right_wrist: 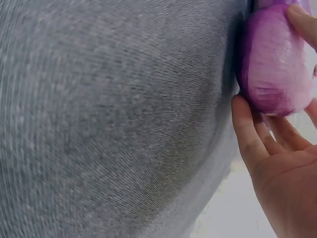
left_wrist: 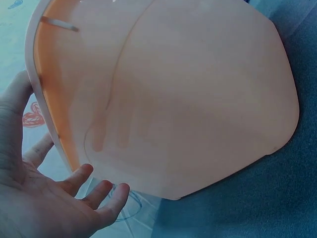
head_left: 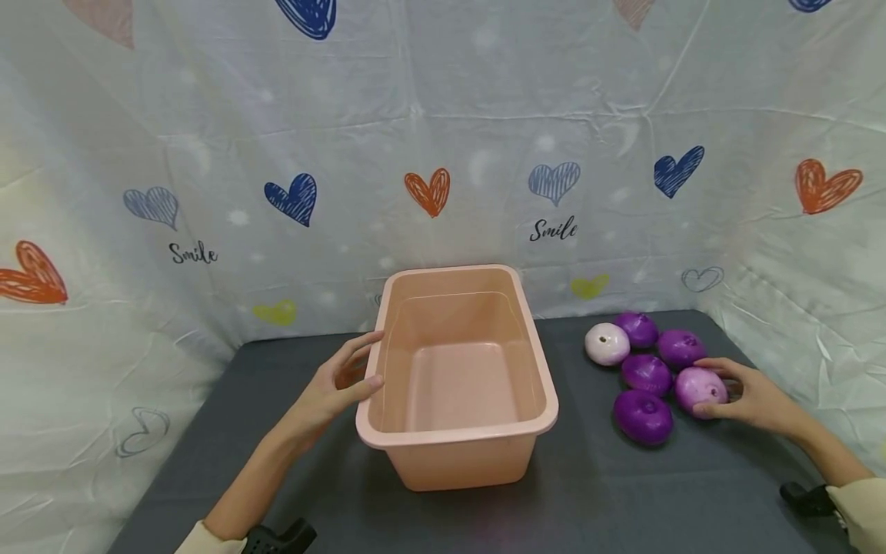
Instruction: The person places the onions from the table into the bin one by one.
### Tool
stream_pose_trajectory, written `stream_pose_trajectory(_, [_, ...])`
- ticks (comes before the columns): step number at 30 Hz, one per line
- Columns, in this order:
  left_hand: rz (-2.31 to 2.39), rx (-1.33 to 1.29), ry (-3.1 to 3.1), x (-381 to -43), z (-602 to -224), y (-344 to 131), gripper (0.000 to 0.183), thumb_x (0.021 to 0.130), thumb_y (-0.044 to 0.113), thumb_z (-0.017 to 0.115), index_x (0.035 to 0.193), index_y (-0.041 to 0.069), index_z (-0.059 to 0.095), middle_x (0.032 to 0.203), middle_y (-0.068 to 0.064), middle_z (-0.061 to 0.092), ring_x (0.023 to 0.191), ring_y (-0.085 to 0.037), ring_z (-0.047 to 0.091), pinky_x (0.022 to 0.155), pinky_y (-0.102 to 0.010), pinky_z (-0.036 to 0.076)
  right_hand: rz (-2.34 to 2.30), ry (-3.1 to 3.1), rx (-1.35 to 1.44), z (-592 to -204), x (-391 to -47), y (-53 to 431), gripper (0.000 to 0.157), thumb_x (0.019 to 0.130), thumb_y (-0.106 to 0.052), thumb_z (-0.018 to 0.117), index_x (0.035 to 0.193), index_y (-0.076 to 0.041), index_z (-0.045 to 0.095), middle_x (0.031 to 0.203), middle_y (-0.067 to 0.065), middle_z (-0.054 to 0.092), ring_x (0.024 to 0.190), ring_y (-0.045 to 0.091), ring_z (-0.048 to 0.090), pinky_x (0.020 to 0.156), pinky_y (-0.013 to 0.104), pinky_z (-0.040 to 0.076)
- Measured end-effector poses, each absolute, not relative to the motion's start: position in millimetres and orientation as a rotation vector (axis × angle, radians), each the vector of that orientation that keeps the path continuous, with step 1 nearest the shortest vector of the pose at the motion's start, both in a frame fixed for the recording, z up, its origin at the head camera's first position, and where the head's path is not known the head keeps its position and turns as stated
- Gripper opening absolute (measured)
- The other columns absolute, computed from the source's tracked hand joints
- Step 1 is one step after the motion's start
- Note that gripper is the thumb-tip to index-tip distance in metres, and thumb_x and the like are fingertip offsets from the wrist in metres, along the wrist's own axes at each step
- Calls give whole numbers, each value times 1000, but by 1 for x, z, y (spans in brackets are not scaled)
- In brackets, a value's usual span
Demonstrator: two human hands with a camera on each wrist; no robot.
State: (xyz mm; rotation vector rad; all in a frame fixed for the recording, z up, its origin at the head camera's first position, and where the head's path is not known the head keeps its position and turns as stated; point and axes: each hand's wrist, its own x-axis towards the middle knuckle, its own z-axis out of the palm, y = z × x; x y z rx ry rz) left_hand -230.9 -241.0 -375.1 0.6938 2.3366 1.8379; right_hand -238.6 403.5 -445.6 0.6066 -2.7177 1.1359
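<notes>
My left hand [head_left: 339,382] rests with relaxed fingers against the smooth rim of the peach plastic tub [head_left: 462,431] on the grey felt-like desk [head_left: 623,492]. My right hand [head_left: 751,396] curls around a round, pale-purple onion [head_left: 699,388] beside five other glossy onions [head_left: 644,373].

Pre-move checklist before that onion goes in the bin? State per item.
1. Right hand has the light purple onion: ok, fingers curl round it in the right wrist view.
2. Onion lifted off the grey table: not ok, it looks to rest there among the other onions.
3. Pink bin upright, mouth open: ok.
4. Bin interior free of things: ok in the head view.
5. Left hand steadies the bin: ok, fingers lie on its left rim and wall.
6. Path from onion to bin unblocked: ok, bare table between; the dark onion lies close.
</notes>
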Motion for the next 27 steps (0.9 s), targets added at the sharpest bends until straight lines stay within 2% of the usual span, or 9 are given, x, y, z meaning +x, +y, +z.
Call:
stream_pose_trajectory(7, [1831, 699, 2363, -233, -377, -244, 64, 101, 15, 64, 159, 16, 35, 160, -14, 32, 140, -42, 38, 105, -65, 32, 1142, -2665, 701, -449, -241, 409, 60, 76, 5, 86, 128, 9, 56, 118, 13, 60, 98, -1, 59, 72, 23, 53])
stream_pose_trajectory(16, [1805, 707, 2418, -232, -378, -244, 63, 101, 17, 64, 158, 17, 38, 160, -14, 33, 139, -44, 37, 104, -67, 32, 1206, -2594, 769, -441, -237, 408, 61, 71, 10, 87, 125, 9, 57, 116, -4, 61, 97, 1, 61, 72, 21, 53])
stream_pose_trajectory(19, [1797, 694, 2440, -232, -378, -244, 63, 101, 18, 65, 158, 18, 39, 159, -13, 34, 139, -45, 38, 104, -67, 32, 1219, -2613, 755, -434, -236, 406, 61, 74, 9, 86, 127, 8, 55, 117, -1, 60, 98, 1, 61, 72, 22, 53])
stream_pose_trajectory(24, [1790, 677, 2460, -232, -377, -243, 62, 101, 18, 65, 158, 19, 40, 157, -13, 37, 137, -44, 40, 103, -67, 34, 1191, -2662, 702, -422, -237, 403, 62, 78, 4, 85, 131, 6, 54, 117, 13, 59, 96, 3, 61, 72, 24, 54])
stream_pose_trajectory(27, [1779, 680, 2477, -232, -376, -243, 62, 101, 18, 66, 157, 19, 41, 156, -14, 39, 135, -44, 43, 101, -65, 37, 1170, -2672, 674, -415, -238, 400, 63, 79, 2, 85, 133, 4, 54, 118, 14, 59, 96, 3, 61, 72, 24, 53])
